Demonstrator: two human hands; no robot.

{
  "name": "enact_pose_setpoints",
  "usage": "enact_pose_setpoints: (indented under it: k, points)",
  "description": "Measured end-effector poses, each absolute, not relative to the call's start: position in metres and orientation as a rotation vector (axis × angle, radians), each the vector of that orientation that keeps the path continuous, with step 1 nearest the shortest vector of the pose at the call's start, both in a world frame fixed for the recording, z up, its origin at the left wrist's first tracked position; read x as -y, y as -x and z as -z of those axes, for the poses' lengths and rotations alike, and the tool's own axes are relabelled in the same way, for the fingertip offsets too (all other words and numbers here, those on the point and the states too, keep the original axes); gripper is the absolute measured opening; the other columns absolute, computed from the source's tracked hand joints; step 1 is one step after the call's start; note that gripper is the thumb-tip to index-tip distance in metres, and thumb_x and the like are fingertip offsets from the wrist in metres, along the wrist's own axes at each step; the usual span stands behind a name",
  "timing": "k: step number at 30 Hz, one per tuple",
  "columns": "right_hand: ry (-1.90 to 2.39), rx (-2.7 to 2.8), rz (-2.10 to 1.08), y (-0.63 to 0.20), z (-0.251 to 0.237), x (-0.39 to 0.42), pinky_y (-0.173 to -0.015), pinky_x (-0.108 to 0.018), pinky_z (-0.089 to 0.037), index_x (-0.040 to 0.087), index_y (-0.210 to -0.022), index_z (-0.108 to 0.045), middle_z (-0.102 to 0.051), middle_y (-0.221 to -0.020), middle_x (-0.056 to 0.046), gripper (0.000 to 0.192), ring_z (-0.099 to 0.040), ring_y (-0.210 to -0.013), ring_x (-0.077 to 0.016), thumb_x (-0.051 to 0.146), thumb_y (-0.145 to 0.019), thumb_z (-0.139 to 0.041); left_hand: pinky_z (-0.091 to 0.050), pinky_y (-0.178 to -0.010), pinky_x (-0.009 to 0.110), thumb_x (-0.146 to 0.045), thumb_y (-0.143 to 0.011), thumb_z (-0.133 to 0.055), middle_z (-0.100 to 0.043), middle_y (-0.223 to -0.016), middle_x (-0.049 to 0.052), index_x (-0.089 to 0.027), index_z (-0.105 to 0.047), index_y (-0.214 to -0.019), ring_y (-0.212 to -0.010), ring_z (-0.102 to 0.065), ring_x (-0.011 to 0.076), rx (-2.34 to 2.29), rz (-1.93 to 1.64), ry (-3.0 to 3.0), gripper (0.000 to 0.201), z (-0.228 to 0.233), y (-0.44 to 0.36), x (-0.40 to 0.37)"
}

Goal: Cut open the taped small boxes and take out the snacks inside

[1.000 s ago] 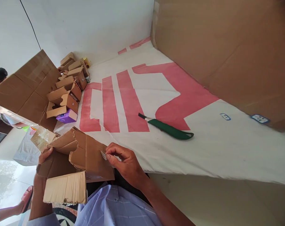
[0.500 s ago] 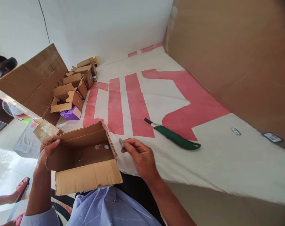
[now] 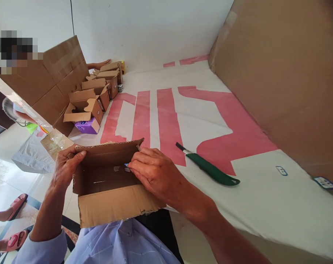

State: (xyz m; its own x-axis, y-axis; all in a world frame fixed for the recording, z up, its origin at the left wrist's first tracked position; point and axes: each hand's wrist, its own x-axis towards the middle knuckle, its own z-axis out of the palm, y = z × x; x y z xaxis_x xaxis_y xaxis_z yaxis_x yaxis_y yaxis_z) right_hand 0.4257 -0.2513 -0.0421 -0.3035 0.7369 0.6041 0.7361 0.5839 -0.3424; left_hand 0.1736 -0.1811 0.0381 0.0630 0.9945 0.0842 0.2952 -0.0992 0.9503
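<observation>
Cardboard box (image 3: 111, 183) sat between your hands, open side up. Your left hand (image 3: 67, 165) was closed around its left wall. Your right hand (image 3: 152, 172) reached inside, fingertips pinched on a small sticker (image 3: 126, 165). A green-handled knife (image 3: 210, 169) lay just right of that hand.

Brown cardboard on a white sheet with pink bars

The box (image 3: 111, 205) and small boxes (image 3: 93, 97) are plain brown cardboard; one small packet (image 3: 86, 126) is purple. The sheet (image 3: 265, 194) is white, printed with broad pink bars and shapes, and carries little blue-edged stickers (image 3: 281, 170). The knife (image 3: 210, 170) has a dark green handle and a black tip. The sleeve (image 3: 122, 245) is pale blue with a faint check. The sandals (image 3: 16, 205) are pink.
</observation>
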Motion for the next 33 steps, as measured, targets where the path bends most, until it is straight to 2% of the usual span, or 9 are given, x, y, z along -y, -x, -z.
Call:
enact_pose_setpoints:
  k: [6,9,12,17,20,25,28,31,33]
  points:
    - [1.158,1.936,-0.062,-0.44,0.044,0.258,-0.073,-0.038,-0.049,0.022,-0.085,-0.07,-0.072,-0.086,-0.007,0.027,-0.062,-0.082,-0.0218,0.012,-0.103,-0.052,-0.049,-0.067,0.029,-0.04,-0.064,-0.088,-0.074,-0.076,0.003,-0.021,-0.084,-0.073,-0.076,-0.063,0.0222,-1.364,-1.104,-1.598,0.022,-0.038,-0.175,0.19]
    - [1.133,1.904,-0.126,-0.445,0.046,0.262,-0.077,-0.041,-0.053,0.023,-0.091,-0.073,-0.075,-0.089,-0.007,0.025,-0.066,-0.088,-0.024,0.01,-0.101,-0.054,-0.05,-0.07,0.03,-0.04,-0.066,-0.088,-0.074,-0.076,0.003,-0.022,-0.085,-0.078,-0.078,-0.063,0.0232,-1.364,-1.105,-1.599,0.022,-0.036,-0.176,0.194]
    - [1.126,1.891,-0.17,-0.448,0.049,0.263,-0.081,-0.043,-0.055,0.024,-0.095,-0.074,-0.077,-0.092,-0.006,0.026,-0.069,-0.092,-0.0253,0.008,-0.099,-0.055,-0.048,-0.066,0.029,-0.041,-0.067,-0.088,-0.073,-0.075,0.002,-0.022,-0.085,-0.078,-0.076,-0.062,0.0227,-1.361,-1.108,-1.615,0.022,-0.035,-0.176,0.196]
    - [1.073,1.871,-0.252,-0.449,0.046,0.264,-0.085,-0.044,-0.058,0.025,-0.103,-0.075,-0.078,-0.096,-0.004,0.037,-0.072,-0.098,-0.0246,0.0,-0.094,-0.05,-0.044,-0.058,0.027,-0.042,-0.07,-0.086,-0.068,-0.067,0.001,-0.021,-0.086,-0.078,-0.064,-0.054,0.0173,-1.327,-1.094,-1.649,0.022,-0.033,-0.175,0.196]
    - [1.065,1.855,-0.296,-0.448,0.043,0.263,-0.087,-0.045,-0.06,0.027,-0.108,-0.077,-0.08,-0.099,-0.004,0.041,-0.073,-0.1,-0.0247,0.001,-0.095,-0.048,-0.045,-0.058,0.027,-0.042,-0.073,-0.085,-0.07,-0.068,0.001,-0.021,-0.086,-0.08,-0.063,-0.054,0.0166,-1.292,-1.068,-1.651,0.023,-0.032,-0.174,0.196]
    - [1.108,1.883,-0.235,-0.447,0.038,0.259,-0.075,-0.04,-0.057,0.025,-0.096,-0.076,-0.077,-0.088,-0.005,0.024,-0.071,-0.083,-0.0227,0.012,-0.1,-0.057,-0.048,-0.06,0.027,-0.043,-0.071,-0.086,-0.073,-0.072,0.002,-0.021,-0.085,-0.08,-0.069,-0.061,0.0199,-1.276,-1.062,-1.617,0.024,-0.031,-0.175,0.198]
    - [1.15,1.864,-0.135,-0.446,0.037,0.257,-0.073,-0.038,-0.055,0.025,-0.091,-0.073,-0.072,-0.083,-0.005,0.022,-0.067,-0.079,-0.0215,0.012,-0.1,-0.058,-0.051,-0.063,0.028,-0.043,-0.072,-0.084,-0.075,-0.076,0.003,-0.021,-0.086,-0.079,-0.073,-0.063,0.0217,-1.262,-1.069,-1.634,0.023,-0.031,-0.177,0.198]
    - [1.227,1.674,0.05,-0.446,0.042,0.258,-0.088,-0.044,-0.058,0.027,-0.103,-0.073,-0.072,-0.102,-0.008,0.022,-0.069,-0.098,-0.0259,0.01,-0.097,-0.06,-0.05,-0.065,0.029,-0.042,-0.074,-0.082,-0.075,-0.078,0.004,-0.022,-0.085,-0.077,-0.075,-0.064,0.0222,-1.252,-1.077,-1.647,0.021,-0.03,-0.177,0.197]
    - [1.297,1.493,0.071,-0.446,0.05,0.259,-0.096,-0.049,-0.058,0.027,-0.118,-0.071,-0.07,-0.118,-0.012,0.025,-0.067,-0.112,-0.0294,0.018,-0.095,-0.068,-0.048,-0.063,0.028,-0.041,-0.074,-0.082,-0.073,-0.075,0.003,-0.021,-0.083,-0.074,-0.072,-0.062,0.0208,-1.272,-1.091,-1.631,0.02,-0.027,-0.175,0.194]
